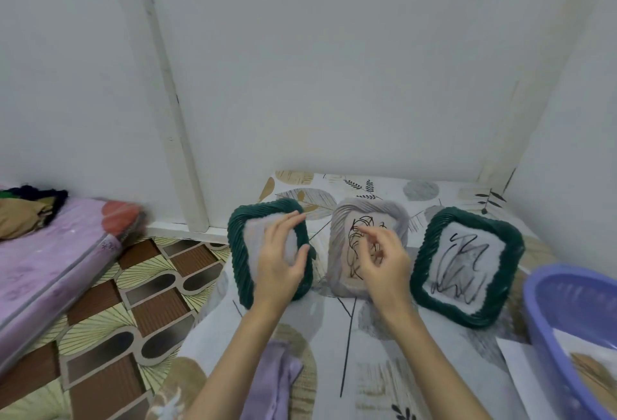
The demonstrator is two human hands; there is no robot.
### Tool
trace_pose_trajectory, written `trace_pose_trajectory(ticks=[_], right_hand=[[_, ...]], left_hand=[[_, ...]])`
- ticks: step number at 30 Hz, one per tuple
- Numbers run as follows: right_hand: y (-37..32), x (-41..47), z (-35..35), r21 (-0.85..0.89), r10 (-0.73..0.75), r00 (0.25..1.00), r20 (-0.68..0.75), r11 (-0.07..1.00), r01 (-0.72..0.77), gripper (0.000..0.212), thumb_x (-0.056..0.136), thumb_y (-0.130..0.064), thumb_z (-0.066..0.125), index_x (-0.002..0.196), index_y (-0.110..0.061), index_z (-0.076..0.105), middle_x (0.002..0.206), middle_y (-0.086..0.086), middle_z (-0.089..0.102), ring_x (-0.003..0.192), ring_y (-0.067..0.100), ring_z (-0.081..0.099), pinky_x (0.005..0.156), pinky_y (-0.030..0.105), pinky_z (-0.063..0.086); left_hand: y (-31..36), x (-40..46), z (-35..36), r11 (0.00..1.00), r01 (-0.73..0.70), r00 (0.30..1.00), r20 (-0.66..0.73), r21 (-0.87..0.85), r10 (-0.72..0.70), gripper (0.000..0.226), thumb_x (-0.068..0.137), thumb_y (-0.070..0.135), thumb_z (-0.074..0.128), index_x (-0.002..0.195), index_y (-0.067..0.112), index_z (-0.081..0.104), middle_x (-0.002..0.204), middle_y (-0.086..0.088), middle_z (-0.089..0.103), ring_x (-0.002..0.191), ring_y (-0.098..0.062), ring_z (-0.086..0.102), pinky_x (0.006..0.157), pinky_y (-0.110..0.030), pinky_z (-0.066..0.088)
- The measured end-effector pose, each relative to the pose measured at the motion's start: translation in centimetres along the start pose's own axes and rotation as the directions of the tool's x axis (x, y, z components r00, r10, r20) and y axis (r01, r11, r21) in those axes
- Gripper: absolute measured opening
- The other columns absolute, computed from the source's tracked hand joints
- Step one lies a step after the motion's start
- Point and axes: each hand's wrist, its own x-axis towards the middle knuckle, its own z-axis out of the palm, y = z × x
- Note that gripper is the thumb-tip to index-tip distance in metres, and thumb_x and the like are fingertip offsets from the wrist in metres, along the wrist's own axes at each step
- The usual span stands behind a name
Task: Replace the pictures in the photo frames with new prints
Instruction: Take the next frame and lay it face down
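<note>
L hand point(279, 257) flat on green frame point(240, 252), R hand point(384, 261) over grey frame point(340, 281)

Two dark green frames point(467, 266) flank a grey one point(369, 216); lavender basin point(567, 319).

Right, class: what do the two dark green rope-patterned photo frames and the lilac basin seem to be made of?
The left dark green rope-patterned frame and the right one look like moulded plastic or resin: uniform colour, twisted ridges, slight sheen. It could be painted; hard to tell. The lilac basin looks like glossy, slightly translucent plastic with a smooth rolled rim.
</note>
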Motion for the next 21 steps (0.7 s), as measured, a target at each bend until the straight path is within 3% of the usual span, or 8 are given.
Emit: trace_pose_trajectory(ticks=[5,8,11,13,14,16,19,21], right_hand=[[3.2,1.7,-2.8,-0.142,0.056,0.982,-0.180,0.986,-0.082,0.042,0.087,-0.008,0.056,0.126,-0.023,0.052,0.128,0.005,0.041,0.116,0.009,0.038,0.098,0.024,0.037],[4.4,2.2,-3.4,-0.172,0.149,0.988,-0.039,0.973,-0.153,0.063,0.088,-0.009,0.055,0.139,-0.038,0.032,0.143,0.004,0.029,0.128,0.014,0.034,0.106,0.034,0.035],[4.3,2.4,-3.7,-0.104,0.235,0.963,0.135,0.970,-0.222,0.068,0.091,-0.011,0.052,0.143,-0.039,0.021,0.146,0.002,0.029,0.132,0.016,0.033,0.110,0.035,0.030],[4.1,2.3,-4.0,-0.092,0.246,0.956,0.159,0.968,-0.234,0.067,0.090,-0.010,0.053,0.143,-0.039,0.023,0.134,0.005,0.039,0.117,0.015,0.047,0.101,0.035,0.043],[4.0,2.2,-4.3,-0.101,0.245,0.956,0.160,0.968,-0.231,0.068,0.090,-0.008,0.054,0.143,-0.038,0.024,0.124,0.005,0.043,0.099,0.010,0.051,0.087,0.027,0.049],[3.7,1.7,-5.1,-0.141,0.229,0.962,0.149,0.968,-0.209,0.066,0.090,-0.010,0.054,0.143,-0.038,0.025,0.108,0.002,0.042,0.072,0.003,0.043,0.063,0.013,0.040],[3.1,0.6,-6.4,-0.147,0.218,0.967,0.135,0.969,-0.198,0.061,0.091,-0.012,0.054,0.141,-0.037,0.029,0.103,0.003,0.043,0.069,0.004,0.040,0.062,0.013,0.034],[2.6,-0.3,-7.3,-0.149,0.233,0.961,0.147,0.966,-0.211,0.058,0.090,-0.013,0.055,0.140,-0.034,0.033,0.106,0.005,0.046,0.071,0.007,0.043,0.066,0.018,0.038]], left_hand=[[1.5,0.8,5.1,0.924,0.347,0.919,0.256,-0.164,-0.299,0.067,0.083,0.001,0.060,0.139,0.026,0.032,0.138,0.006,0.038,0.127,-0.011,0.038,0.109,-0.035,0.034],[1.2,1.4,6.4,0.831,0.516,0.832,0.349,-0.205,-0.431,0.083,0.084,0.000,0.059,0.145,0.033,0.013,0.151,-0.004,0.026,0.136,-0.022,0.031,0.112,-0.041,0.031],[1.0,1.5,6.7,0.777,0.584,0.787,0.401,-0.235,-0.469,0.089,0.083,-0.006,0.058,0.144,0.038,0.011,0.138,-0.014,0.045,0.122,-0.027,0.049,0.099,-0.049,0.046],[1.0,1.4,6.5,0.769,0.596,0.781,0.389,-0.229,-0.489,0.086,0.082,-0.007,0.059,0.144,0.036,0.018,0.124,-0.014,0.054,0.110,-0.028,0.058,0.091,-0.050,0.051],[1.1,1.2,6.2,0.766,0.603,0.777,0.383,-0.225,-0.500,0.084,0.081,-0.007,0.059,0.144,0.034,0.020,0.120,-0.014,0.055,0.105,-0.029,0.060,0.089,-0.049,0.052],[1.4,0.7,5.5,0.758,0.613,0.769,0.387,-0.221,-0.509,0.079,0.082,-0.007,0.059,0.144,0.029,0.025,0.114,-0.013,0.056,0.097,-0.027,0.063,0.083,-0.043,0.056],[2.6,-0.6,4.3,0.730,0.632,0.753,0.428,-0.259,-0.500,0.064,0.082,-0.008,0.057,0.136,0.021,0.038,0.100,-0.003,0.056,0.079,-0.014,0.065,0.066,-0.025,0.058],[3.6,-1.7,3.4,0.714,0.629,0.761,0.430,-0.306,-0.486,0.054,0.081,-0.008,0.059,0.126,0.019,0.047,0.097,-0.001,0.056,0.069,-0.007,0.066,0.063,-0.024,0.058]])
